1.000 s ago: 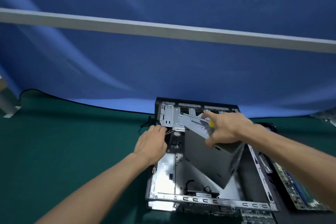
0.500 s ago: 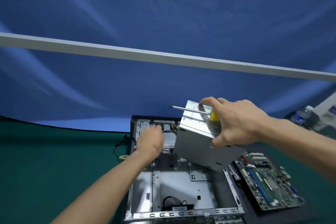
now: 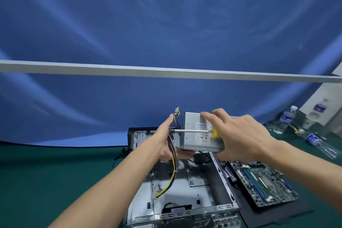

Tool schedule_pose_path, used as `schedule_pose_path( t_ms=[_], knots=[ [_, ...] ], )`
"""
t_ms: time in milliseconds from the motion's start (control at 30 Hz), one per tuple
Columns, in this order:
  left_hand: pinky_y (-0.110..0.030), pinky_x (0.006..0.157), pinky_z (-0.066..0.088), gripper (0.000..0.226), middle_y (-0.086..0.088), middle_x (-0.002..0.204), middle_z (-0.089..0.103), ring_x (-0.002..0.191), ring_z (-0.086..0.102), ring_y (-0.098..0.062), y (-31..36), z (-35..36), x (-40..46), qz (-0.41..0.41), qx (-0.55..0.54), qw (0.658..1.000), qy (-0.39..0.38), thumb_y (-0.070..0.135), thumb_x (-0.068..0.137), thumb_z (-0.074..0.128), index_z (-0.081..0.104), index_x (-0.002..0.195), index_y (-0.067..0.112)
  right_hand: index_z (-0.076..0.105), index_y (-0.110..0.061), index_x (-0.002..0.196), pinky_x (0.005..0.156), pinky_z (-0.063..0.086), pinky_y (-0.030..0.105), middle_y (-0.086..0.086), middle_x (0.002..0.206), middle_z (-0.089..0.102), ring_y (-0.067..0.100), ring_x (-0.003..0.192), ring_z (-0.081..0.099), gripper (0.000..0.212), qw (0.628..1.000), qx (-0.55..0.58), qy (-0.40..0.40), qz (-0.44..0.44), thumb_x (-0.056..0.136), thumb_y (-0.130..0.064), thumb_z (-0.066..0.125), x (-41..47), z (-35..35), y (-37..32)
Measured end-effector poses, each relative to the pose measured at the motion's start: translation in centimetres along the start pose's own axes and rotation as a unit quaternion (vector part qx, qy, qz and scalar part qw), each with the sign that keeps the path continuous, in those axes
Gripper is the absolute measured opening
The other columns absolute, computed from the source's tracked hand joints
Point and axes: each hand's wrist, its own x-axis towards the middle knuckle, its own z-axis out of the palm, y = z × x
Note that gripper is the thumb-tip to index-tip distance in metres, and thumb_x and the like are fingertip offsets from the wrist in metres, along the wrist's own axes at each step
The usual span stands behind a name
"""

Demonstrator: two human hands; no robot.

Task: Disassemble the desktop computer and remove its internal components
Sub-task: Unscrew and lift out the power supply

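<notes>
A silver power supply [image 3: 199,140] is held in the air above the open metal computer case [image 3: 185,190]. My right hand [image 3: 238,139] grips it from the top and right side, with a yellow-handled screwdriver [image 3: 196,131] pinned against its labelled face. My left hand [image 3: 166,142] supports its lower left corner from below, fingers straight, beside the cable bundle. Yellow, red and black cables [image 3: 171,170] hang from the power supply down into the case, ending in a white connector [image 3: 156,190].
A removed motherboard [image 3: 262,181] lies on a black panel [image 3: 273,213] right of the case. Plastic water bottles [image 3: 286,119] stand and lie at the far right. The table is covered in green cloth [image 3: 55,181], with a blue backdrop and a grey bar [image 3: 166,72] behind.
The power supply has been lifted out of the case and turned level. My left hand left the case's back corner and came under the unit. The cables now hang free.
</notes>
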Motion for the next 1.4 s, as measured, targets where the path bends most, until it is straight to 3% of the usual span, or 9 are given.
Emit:
schedule_pose_path(
  t_ms=[167, 333, 500, 633, 700, 800, 1033, 1167, 1400],
  knots=[
    [-0.060, 0.083, 0.049, 0.066, -0.023, 0.115, 0.064, 0.098, 0.064, -0.045, -0.9, 3.4, 1.1, -0.018, 0.029, 0.999, -0.017, 0.053, 0.073, 0.071, 0.060, 0.121, 0.009, 0.023, -0.031, 0.133, 0.048, 0.036, 0.030, -0.002, 0.123, 0.043, 0.026, 0.071, 0.061, 0.079, 0.999, 0.000, 0.005, -0.039, 0.065, -0.067, 0.041, -1.9, 1.1, 2.5],
    [-0.052, 0.074, 0.054, 0.042, -0.018, 0.103, 0.068, 0.084, 0.068, -0.040, -3.0, 8.3, 4.4, -0.004, 0.049, 0.997, 0.055, 0.041, 0.068, 0.068, 0.066, 0.091, 0.006, 0.022, -0.035, 0.124, 0.046, 0.035, 0.029, 0.003, 0.125, 0.038, 0.027, 0.063, 0.059, 0.072, 0.998, 0.028, -0.006, -0.057, 0.064, -0.058, 0.054, -4.0, 5.9, 7.1],
    [-0.026, 0.054, 0.051, 0.049, -0.001, 0.041, 0.051, 0.037, 0.054, -0.019, -5.6, 15.4, 9.6, 0.058, 0.056, 0.991, 0.109, 0.040, 0.077, 0.054, 0.054, 0.036, 0.013, 0.011, -0.040, 0.125, 0.048, 0.030, 0.028, -0.004, 0.136, 0.023, 0.024, 0.054, 0.047, 0.072, 0.996, 0.082, -0.005, -0.040, 0.072, -0.058, 0.056, -6.3, 12.2, 14.3],
    [-0.029, 0.061, 0.053, 0.027, -0.007, 0.064, 0.062, 0.054, 0.059, -0.022, -7.5, 20.1, 14.1, 0.115, 0.087, 0.978, 0.150, 0.039, 0.074, 0.059, 0.057, 0.073, 0.013, 0.022, -0.043, 0.131, 0.062, 0.041, 0.030, -0.020, 0.129, 0.033, 0.011, 0.072, 0.057, 0.072, 0.966, 0.259, 0.004, -0.026, 0.072, -0.080, 0.039, -8.7, 16.7, 20.3],
    [-0.038, 0.069, 0.052, 0.042, -0.012, 0.086, 0.068, 0.071, 0.062, -0.027, -8.7, 21.2, 16.4, 0.145, 0.124, 0.964, 0.187, 0.039, 0.065, 0.067, 0.060, 0.098, 0.013, 0.038, -0.044, 0.124, 0.069, 0.041, 0.030, -0.027, 0.119, 0.046, 0.003, 0.082, 0.054, 0.065, 0.911, 0.409, 0.017, 0.047, 0.073, -0.083, 0.034, -9.3, 19.4, 22.5],
    [-0.031, 0.064, 0.043, 0.033, -0.005, 0.070, 0.061, 0.063, 0.055, -0.021, -10.6, 22.2, 19.6, 0.204, 0.175, 0.932, 0.244, 0.035, 0.057, 0.067, 0.058, 0.081, 0.015, 0.052, -0.036, 0.102, 0.068, 0.046, 0.033, -0.010, 0.097, 0.066, 0.015, 0.083, 0.061, 0.035, 0.816, 0.534, -0.022, 0.219, 0.084, -0.066, 0.046, -8.8, 25.1, 24.4],
    [-0.024, 0.061, 0.042, 0.051, 0.009, 0.080, 0.065, 0.070, 0.060, -0.010, -14.8, 22.3, 25.9, 0.224, 0.264, 0.900, 0.265, 0.035, 0.046, 0.068, 0.053, 0.095, 0.028, 0.050, -0.015, 0.055, 0.061, 0.045, 0.033, 0.009, 0.045, 0.056, 0.024, 0.041, 0.056, 0.051, 0.654, 0.660, -0.145, 0.339, 0.079, -0.058, 0.063, -9.3, 36.0, 24.4],
    [-0.023, 0.060, 0.047, 0.052, 0.008, 0.081, 0.068, 0.069, 0.064, -0.009, -16.2, 21.8, 28.7, 0.180, 0.241, 0.924, 0.234, 0.027, 0.050, 0.068, 0.054, 0.099, 0.030, 0.039, -0.018, 0.039, 0.055, 0.040, 0.028, 0.005, 0.033, 0.047, 0.016, 0.032, 0.052, 0.060, 0.661, 0.650, -0.157, 0.342, 0.080, -0.051, 0.066, -10.1, 39.2, 24.3],
    [-0.031, 0.078, 0.048, 0.049, -0.001, 0.097, 0.068, 0.087, 0.064, -0.017, -18.8, 22.3, 32.7, 0.109, 0.149, 0.963, 0.199, 0.035, 0.066, 0.074, 0.054, 0.108, 0.020, 0.050, -0.010, 0.051, 0.064, 0.050, 0.031, 0.005, 0.035, 0.053, 0.023, 0.048, 0.059, 0.051, 0.701, 0.588, -0.166, 0.367, 0.079, -0.049, 0.068, -10.5, 41.9, 25.8]
  ],
)
